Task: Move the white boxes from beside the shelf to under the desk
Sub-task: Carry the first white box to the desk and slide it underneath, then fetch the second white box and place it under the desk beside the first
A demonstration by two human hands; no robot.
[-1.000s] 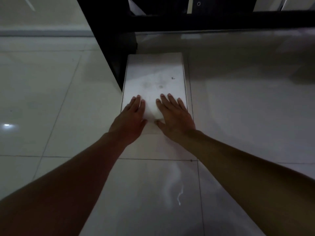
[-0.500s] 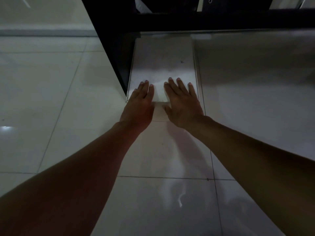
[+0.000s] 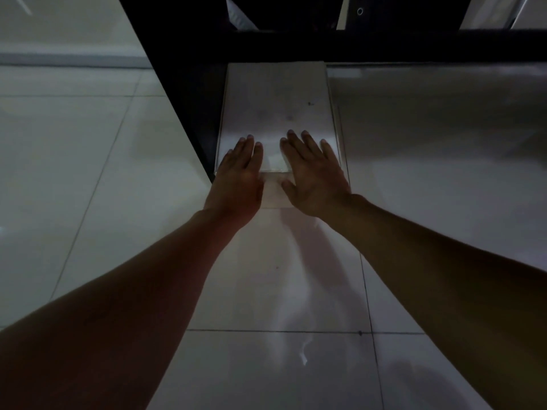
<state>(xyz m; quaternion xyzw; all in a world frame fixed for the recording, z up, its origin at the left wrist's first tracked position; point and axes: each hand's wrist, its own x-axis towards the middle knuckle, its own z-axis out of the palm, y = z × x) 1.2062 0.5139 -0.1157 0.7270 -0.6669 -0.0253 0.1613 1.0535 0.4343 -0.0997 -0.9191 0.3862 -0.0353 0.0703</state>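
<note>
A white box [image 3: 276, 113] lies flat on the tiled floor [image 3: 74, 173], its far end reaching under the dark front rail of the desk [image 3: 384, 45] and its left long edge running just beside the desk's black side panel [image 3: 189, 113], which probably serves as a guide to keep the box square. Both hands rest palm-down on the near end of the lid, the left hand [image 3: 238, 176] at the near left corner and the right hand [image 3: 315, 173] toward the near right corner, each overhanging the near edge so the heel of the palm can bear on the box's front face. The fingers [image 3: 306, 143] lie flat and loosely spread, closed on nothing; this is a push, not a grip, and two hands set apart likely keep the box from twisting on the smooth tile. The floor to the right of the box, under the desk, shows bare. By the look of it the box is nearly home, with only its near end out in front of the panel's near corner.
</note>
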